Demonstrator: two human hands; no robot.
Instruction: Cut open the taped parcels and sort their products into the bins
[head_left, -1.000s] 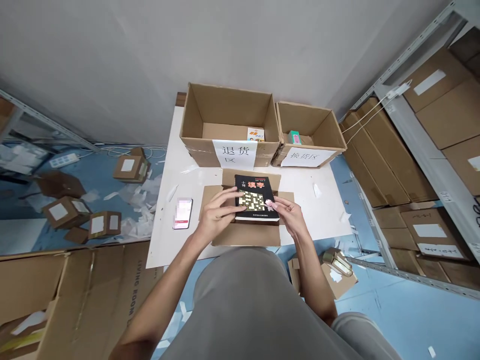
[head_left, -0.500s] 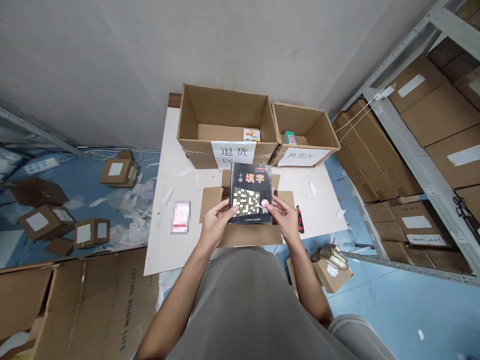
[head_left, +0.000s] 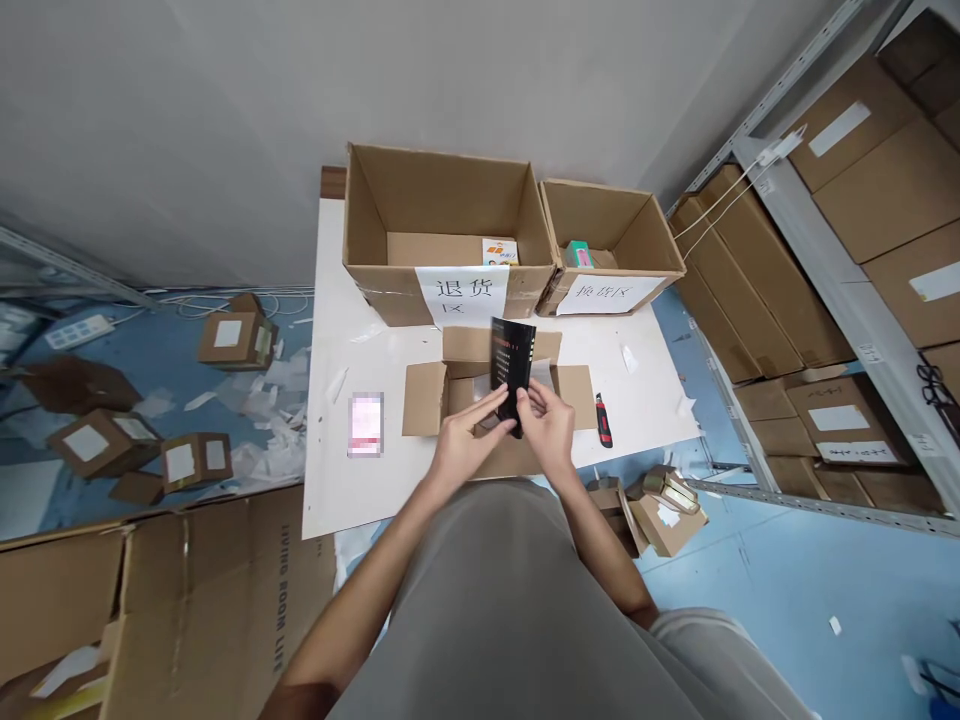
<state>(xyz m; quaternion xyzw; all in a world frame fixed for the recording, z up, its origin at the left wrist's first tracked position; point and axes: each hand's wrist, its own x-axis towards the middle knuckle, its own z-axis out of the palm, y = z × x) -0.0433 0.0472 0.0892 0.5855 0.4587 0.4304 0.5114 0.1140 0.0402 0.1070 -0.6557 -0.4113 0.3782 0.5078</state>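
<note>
A black book point(head_left: 511, 362) is held upright between my two hands, turned so that its spine and a side with small print face me at an angle. My left hand point(head_left: 471, 430) grips its lower left edge, thumb and fingers closed on it. At the lower right edge, my right hand point(head_left: 546, 425) pinches the book. Beneath it on the white table stands an opened small cardboard box point(head_left: 425, 400) with its flaps folded out. Part of its inside is hidden by the book and hands.
Two bigger cardboard boxes with handwritten paper signs, the left one point(head_left: 375, 290) and the right one point(head_left: 551, 295), stand behind, each holding a small package. A red and black box cutter point(head_left: 604, 422) lies to the right. A blurred pink and white item point(head_left: 366, 425) lies left.
The book has turned from its front cover facing me to nearly edge-on. Both hands have come closer together around it.
</note>
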